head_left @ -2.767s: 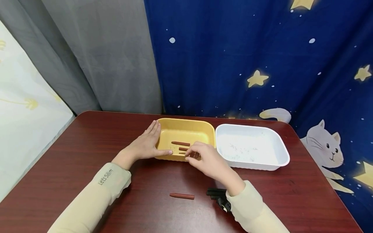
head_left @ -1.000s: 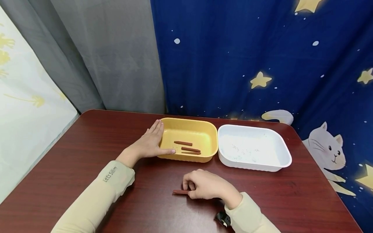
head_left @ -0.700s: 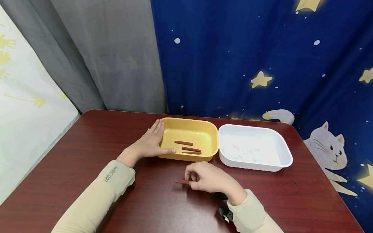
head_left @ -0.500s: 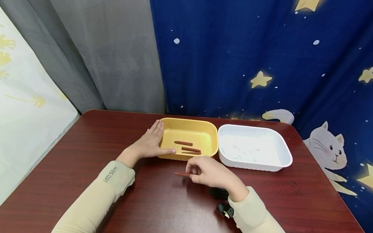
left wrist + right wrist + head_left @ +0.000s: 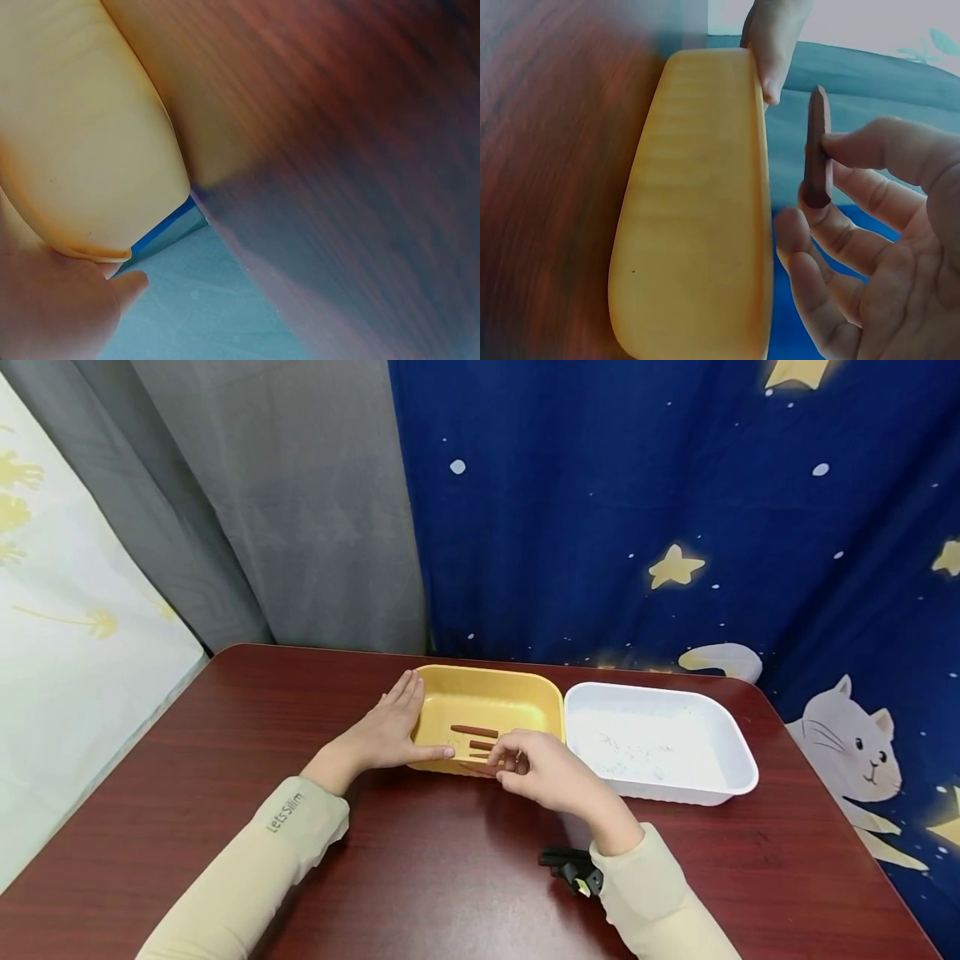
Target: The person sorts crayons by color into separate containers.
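In the right wrist view, a brown crayon (image 5: 817,150) with a tapered tip is pinched between the thumb and fingers of my right hand (image 5: 885,217). The head view puts this right hand (image 5: 543,768) over the near rim of a yellow tray (image 5: 491,675). Inside the tray lie brown crayons, one (image 5: 474,731) farther back and two nearer the front, partly hidden by the right hand. My left hand (image 5: 378,731) rests on the tray's left end, fingers straight and thumb along the near rim. The left wrist view shows mostly the tray's outer wall (image 5: 90,135).
A white tray (image 5: 675,785) with dark specks on its floor stands against the yellow tray's right end. Both sit near the back edge of the dark red wooden table (image 5: 420,877). A black device (image 5: 581,872) hangs under the right wrist. Curtains hang behind.
The right hand picked up the brown crayon from the table in front and carried it up and away to the yellow tray's near rim. The left hand has stayed on the tray.
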Motion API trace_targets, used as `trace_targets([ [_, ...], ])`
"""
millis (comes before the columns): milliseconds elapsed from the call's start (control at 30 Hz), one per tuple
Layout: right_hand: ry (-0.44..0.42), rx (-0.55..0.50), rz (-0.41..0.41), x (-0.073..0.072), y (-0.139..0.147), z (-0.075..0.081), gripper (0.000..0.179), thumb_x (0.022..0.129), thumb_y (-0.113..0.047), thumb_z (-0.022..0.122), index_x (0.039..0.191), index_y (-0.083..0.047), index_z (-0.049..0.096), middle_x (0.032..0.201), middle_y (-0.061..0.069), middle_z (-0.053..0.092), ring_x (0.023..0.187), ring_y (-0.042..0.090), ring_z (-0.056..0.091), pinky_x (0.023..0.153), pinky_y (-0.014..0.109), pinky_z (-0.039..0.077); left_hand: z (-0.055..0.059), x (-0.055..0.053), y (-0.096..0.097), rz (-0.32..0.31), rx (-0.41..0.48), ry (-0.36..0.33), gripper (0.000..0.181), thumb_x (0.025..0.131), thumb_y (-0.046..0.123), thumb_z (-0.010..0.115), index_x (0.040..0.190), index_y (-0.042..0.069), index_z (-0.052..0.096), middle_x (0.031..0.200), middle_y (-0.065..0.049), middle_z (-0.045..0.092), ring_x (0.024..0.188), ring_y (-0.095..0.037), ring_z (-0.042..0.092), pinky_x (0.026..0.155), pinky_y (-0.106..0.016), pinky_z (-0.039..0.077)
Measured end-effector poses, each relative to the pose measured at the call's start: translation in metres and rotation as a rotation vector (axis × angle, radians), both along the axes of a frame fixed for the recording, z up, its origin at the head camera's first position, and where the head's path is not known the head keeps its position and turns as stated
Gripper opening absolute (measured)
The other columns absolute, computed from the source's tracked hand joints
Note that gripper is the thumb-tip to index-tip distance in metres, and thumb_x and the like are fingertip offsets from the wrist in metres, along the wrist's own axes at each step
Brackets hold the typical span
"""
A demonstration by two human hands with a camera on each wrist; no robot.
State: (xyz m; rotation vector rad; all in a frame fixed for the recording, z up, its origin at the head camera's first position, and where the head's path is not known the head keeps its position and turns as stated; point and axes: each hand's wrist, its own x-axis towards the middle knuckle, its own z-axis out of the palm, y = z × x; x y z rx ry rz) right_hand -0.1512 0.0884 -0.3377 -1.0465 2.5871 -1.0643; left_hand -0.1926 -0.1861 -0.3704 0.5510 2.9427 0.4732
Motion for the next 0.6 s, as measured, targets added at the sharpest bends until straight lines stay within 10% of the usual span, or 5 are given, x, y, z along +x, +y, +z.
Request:
trace_targets([
  [600, 0.009, -0.002, -0.135, -0.045, -0.013, -0.015, 0.011, 0.087, -0.006, 0.069, 0.096, -0.008, 0.075, 0.079, 0.003, 0.064, 0.067, 0.014, 0.054, 0.064, 0.024, 0.046, 0.000, -0.002, 0.000, -0.003, -0.008, 0.004, 0.127, 0.079, 0.078, 0.061, 0.156, -0.008, 0.006, 0.166, -0.021, -0.004, 0.155, -0.034, -0.006, 0.123, -0.055, 0.016],
])
